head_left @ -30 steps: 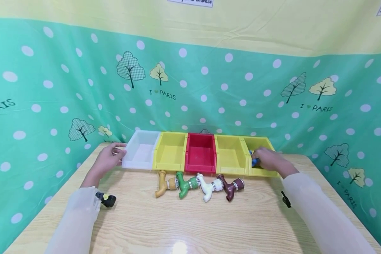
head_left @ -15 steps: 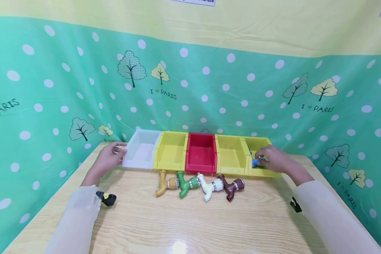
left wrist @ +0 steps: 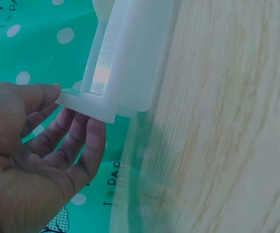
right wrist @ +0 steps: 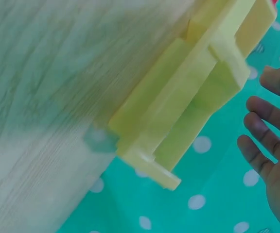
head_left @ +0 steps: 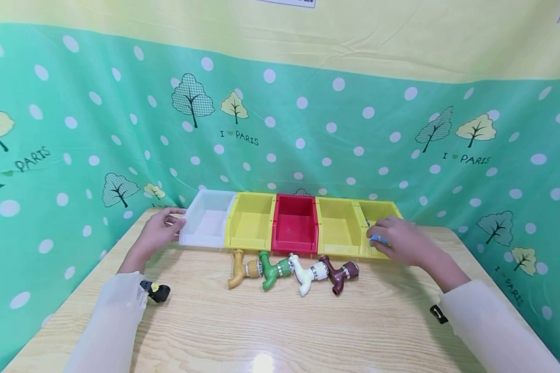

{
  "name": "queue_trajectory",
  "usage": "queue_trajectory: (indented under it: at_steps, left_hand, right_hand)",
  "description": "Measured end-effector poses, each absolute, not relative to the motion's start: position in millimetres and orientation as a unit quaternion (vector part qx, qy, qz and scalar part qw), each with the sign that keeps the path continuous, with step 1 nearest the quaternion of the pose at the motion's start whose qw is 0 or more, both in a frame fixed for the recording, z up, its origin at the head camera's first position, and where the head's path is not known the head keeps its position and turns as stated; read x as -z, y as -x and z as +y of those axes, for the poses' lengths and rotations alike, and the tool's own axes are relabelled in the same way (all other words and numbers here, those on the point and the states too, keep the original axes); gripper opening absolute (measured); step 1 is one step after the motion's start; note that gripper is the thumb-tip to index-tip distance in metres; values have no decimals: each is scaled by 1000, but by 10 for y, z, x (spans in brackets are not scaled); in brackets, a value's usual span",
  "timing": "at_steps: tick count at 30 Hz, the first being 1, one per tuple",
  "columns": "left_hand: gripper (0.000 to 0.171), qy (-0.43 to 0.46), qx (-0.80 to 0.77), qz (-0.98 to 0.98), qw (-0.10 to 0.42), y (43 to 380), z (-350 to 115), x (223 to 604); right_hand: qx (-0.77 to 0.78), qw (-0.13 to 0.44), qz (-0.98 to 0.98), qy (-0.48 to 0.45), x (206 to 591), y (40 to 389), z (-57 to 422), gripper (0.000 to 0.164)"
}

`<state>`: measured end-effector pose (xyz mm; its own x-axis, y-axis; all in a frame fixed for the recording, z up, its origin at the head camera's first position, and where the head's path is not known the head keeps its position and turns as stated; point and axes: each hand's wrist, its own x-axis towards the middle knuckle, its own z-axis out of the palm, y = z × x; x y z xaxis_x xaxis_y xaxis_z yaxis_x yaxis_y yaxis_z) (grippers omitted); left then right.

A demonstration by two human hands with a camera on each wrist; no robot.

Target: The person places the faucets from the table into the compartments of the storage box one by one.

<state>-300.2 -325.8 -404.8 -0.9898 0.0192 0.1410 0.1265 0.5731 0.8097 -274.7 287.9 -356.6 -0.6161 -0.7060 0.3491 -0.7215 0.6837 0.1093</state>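
At the left end of the bin row, my left hand [head_left: 156, 233] pinches the rim of the translucent white bin [head_left: 191, 234]. In the left wrist view the thumb lies at the rim's corner, with fingers [left wrist: 92, 145] under the lip. My right hand [head_left: 403, 242] is over the rightmost yellow bin [head_left: 378, 208], where a blue tap-like piece [head_left: 379, 239] shows partly hidden by it. Its fingers [right wrist: 266, 116] are spread with nothing between them in the right wrist view. Before the bins lie an orange-yellow tap [head_left: 238, 269], a green tap [head_left: 271, 270], a white tap [head_left: 304, 280] and a maroon tap [head_left: 338, 278].
Between the end bins stand a yellow bin [head_left: 250, 243], a red bin [head_left: 295, 244] and another yellow bin [head_left: 340, 248]. All rest along the back of a wooden table [head_left: 280, 321]. A green dotted curtain [head_left: 280, 129] hangs close behind and on both sides.
My right hand has drawn back from deep in the rightmost bin toward its front, leaving the blue piece in there. The left hand and the row of taps have not moved.
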Motion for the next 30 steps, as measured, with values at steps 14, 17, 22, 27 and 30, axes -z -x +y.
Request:
queue_trajectory:
  at_steps: [14, 17, 22, 27, 30]
  left_hand:
    - [47, 38, 454, -888, 60, 3007, -3255, 4046]
    - [47, 36, 452, -889, 61, 3010, -3252, 4050]
    - [46, 33, 452, -889, 64, 3019, -3248, 4058]
    - [47, 38, 454, -888, 62, 3022, -3259, 4060]
    - [47, 39, 455, -887, 62, 3021, -3260, 4062]
  right_hand:
    - [1, 170, -869, -465, 3788, 2485, 2481, 18]
    - [5, 157, -868, -472, 3837, 2450, 2409, 21]
    - [-5, 124, -861, -493, 3898, 2405, 2326, 23]
    - [-5, 80, -863, -499, 3938, 2394, 2274, 23]
    - [-4, 48, -870, -491, 3939, 2376, 2245, 23]
